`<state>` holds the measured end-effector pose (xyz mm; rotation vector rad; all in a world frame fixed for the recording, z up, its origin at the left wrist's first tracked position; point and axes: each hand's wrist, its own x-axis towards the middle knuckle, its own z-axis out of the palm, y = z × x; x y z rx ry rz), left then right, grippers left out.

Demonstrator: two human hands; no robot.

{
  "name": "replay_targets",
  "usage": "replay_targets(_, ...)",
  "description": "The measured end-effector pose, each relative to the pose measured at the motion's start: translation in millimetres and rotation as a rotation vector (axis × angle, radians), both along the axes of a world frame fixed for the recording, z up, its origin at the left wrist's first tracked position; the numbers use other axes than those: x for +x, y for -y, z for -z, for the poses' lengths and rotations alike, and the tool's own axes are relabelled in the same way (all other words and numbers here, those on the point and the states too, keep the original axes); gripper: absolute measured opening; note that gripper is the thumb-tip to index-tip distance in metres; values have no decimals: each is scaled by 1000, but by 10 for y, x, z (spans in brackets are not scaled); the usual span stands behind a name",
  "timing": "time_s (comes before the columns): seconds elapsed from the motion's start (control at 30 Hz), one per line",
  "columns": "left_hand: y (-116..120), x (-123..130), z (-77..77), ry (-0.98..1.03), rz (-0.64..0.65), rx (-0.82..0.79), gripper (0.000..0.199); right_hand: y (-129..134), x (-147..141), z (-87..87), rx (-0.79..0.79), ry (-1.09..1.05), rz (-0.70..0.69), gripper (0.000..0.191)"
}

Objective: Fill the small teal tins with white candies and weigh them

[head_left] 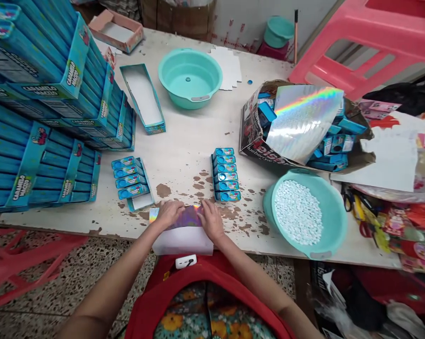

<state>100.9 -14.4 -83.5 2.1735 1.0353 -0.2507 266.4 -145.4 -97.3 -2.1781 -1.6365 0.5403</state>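
At the table's near edge, a shiny holographic sheet (184, 217) with a white underside lies bent over between my hands. My left hand (169, 214) grips its far edge on the left, fingers curled. On the right, my right hand (210, 219) pinches the same folded edge. Just beyond my left hand, several small blue candy packs (131, 180) rest on an open display tray (142, 201). A neat column of similar blue packs (226, 176) stands past my right hand.
Tall stacks of filled blue display boxes (57, 89) crowd the left. An empty teal basin (190, 77) and a long open tray (143, 96) sit at the back. Rightward are a carton (258, 150) of blue packs, a teal basin (336, 226) of white candies, and scissors (348, 200).
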Motion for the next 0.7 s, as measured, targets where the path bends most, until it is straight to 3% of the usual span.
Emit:
replay_targets(0.13,-88,10,0,38,-26,-38,27,-24,86,119,55,-92,83,43)
replay_targets(0.27,-5,206,17,93,-23,-45,28,-99,163,157,42,-167,42,36)
replay_targets(0.43,86,441,65,88,-75,-10,24,-132,125,166,20,24,-68,40)
replay_targets(0.7,80,444,93,105,-126,33,25,46,15,117,-22,139,-160,52)
